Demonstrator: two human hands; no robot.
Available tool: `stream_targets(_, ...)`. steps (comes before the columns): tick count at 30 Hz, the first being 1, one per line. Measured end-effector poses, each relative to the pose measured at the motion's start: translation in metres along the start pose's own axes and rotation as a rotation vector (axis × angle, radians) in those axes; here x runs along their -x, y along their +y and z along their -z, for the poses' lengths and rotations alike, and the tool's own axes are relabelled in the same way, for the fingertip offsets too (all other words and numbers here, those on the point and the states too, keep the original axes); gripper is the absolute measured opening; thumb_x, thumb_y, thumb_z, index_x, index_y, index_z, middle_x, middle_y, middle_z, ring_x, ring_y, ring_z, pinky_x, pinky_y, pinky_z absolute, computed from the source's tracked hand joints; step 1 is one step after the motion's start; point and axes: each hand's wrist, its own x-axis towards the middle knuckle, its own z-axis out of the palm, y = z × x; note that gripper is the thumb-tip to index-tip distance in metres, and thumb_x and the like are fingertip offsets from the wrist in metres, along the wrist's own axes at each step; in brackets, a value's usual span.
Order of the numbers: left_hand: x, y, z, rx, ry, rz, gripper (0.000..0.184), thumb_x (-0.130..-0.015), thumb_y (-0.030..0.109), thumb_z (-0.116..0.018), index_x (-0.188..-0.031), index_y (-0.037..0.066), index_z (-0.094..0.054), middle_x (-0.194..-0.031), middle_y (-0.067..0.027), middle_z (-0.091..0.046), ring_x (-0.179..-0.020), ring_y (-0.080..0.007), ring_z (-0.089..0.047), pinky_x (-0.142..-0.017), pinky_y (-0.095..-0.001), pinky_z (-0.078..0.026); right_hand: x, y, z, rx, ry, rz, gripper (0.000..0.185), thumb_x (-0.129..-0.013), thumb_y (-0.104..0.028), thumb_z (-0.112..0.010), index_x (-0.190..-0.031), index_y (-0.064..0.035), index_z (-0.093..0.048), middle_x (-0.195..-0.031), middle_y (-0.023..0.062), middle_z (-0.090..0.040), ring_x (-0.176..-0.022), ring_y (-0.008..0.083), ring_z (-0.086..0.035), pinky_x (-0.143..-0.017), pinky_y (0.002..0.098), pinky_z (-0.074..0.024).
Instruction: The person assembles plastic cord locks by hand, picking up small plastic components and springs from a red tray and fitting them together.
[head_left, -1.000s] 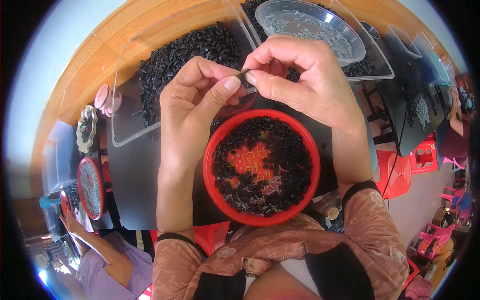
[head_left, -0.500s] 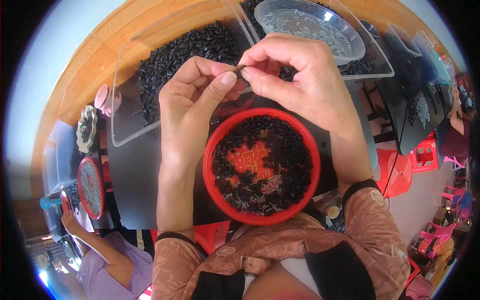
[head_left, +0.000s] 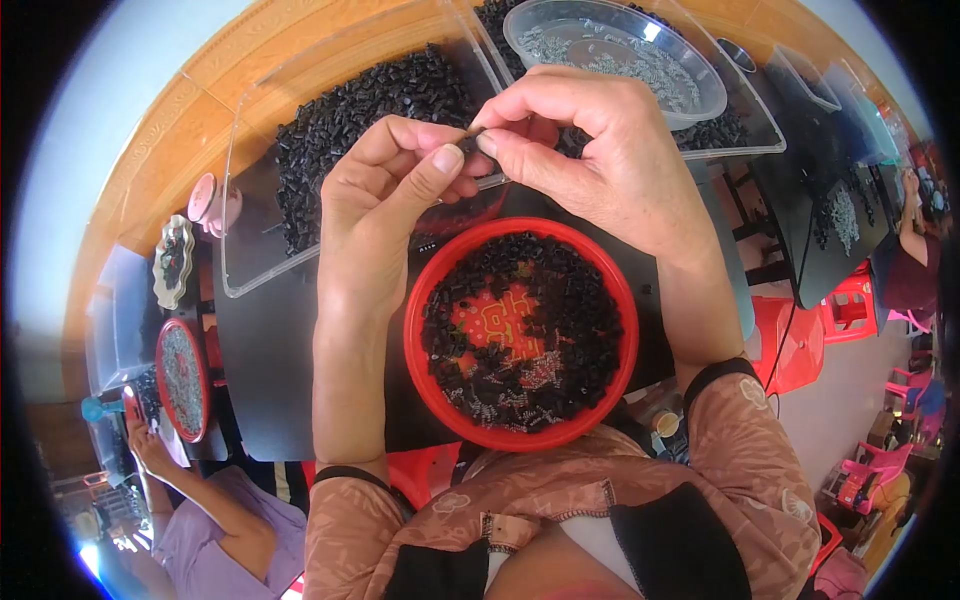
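Note:
My left hand [head_left: 380,195] and my right hand [head_left: 605,160] meet above the far rim of a round red tray [head_left: 413,350]. Thumb and forefinger of each are closed in a pinch on a small dark piece [head_left: 468,144], mostly covered by the fingertips. In the tray lie many small black plastic pieces [head_left: 595,340] and thin silvery spring-like bits [head_left: 490,405]. The tray's printed red and gold bottom shows in the middle. Behind my hands, a clear plastic bin [head_left: 232,255] holds a heap of similar black pieces [head_left: 370,110].
A clear oval basin [head_left: 715,100] of silvery bits rests over more black pieces at the back right. To the left are a red-rimmed tray [head_left: 204,390], a scalloped dish [head_left: 165,290] and a pink cup [head_left: 210,200]. Co-workers sit at both sides; red stools [head_left: 790,345] stand right.
Both hands stay together, with the fingertips shifted slightly and the dark piece turned a little. At the left, a co-worker's hands have moved slightly.

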Motion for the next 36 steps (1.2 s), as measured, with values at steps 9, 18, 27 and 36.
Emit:
stream_targets(9,0.0030,0.0002,-0.0043,-0.118,0.018,-0.073,0.008,-0.090,0.001,-0.059,-0.098,0.000,-0.058,-0.093,-0.0096,-0.066,-0.084,-0.0128,-0.063,-0.074,-0.0244,-0.050,0.0006,-0.0012,0.0015,-0.009,-0.020,-0.028,0.010,-0.082,-0.005,-0.067,-0.089,0.0018,-0.066,-0.073,0.0025,-0.060,-0.060,0.0069,-0.053,-0.056,0.0223,-0.0427)
stream_targets(18,0.0034,0.0005,-0.0069,-0.300,0.033,-0.174,0.004,-0.092,-0.001,-0.056,-0.096,-0.001,-0.056,-0.085,-0.0064,-0.064,-0.076,-0.0084,-0.059,-0.068,-0.0212,-0.047,0.0001,0.0009,0.0017,-0.015,-0.029,-0.038,0.010,-0.080,-0.004,-0.068,-0.087,0.0021,-0.066,-0.073,0.0057,-0.062,-0.062,0.0108,-0.057,-0.057,0.0240,-0.0459)
stream_targets(27,0.0019,-0.0037,-0.0077,-0.329,0.064,-0.227,0.004,-0.091,-0.003,-0.056,-0.094,0.000,-0.058,-0.084,-0.0053,-0.064,-0.076,-0.0076,-0.058,-0.068,-0.0213,-0.047,-0.0010,0.0039,-0.0041,-0.103,-0.016,-0.132,0.010,-0.078,-0.007,-0.069,-0.083,0.0022,-0.067,-0.066,0.0093,-0.064,-0.060,0.0128,-0.063,-0.057,0.0252,-0.0495)
stream_targets(36,0.0022,-0.0034,-0.0064,-0.282,0.040,-0.207,0.003,-0.091,-0.003,-0.056,-0.093,-0.001,-0.058,-0.083,-0.0055,-0.064,-0.074,-0.0076,-0.057,-0.067,-0.0213,-0.047,-0.0022,-0.0001,-0.0004,-0.314,-0.082,-0.334,0.013,-0.081,-0.008,-0.067,-0.083,0.0044,-0.068,-0.066,0.0074,-0.065,-0.058,0.0095,-0.061,-0.054,0.0238,-0.0494)
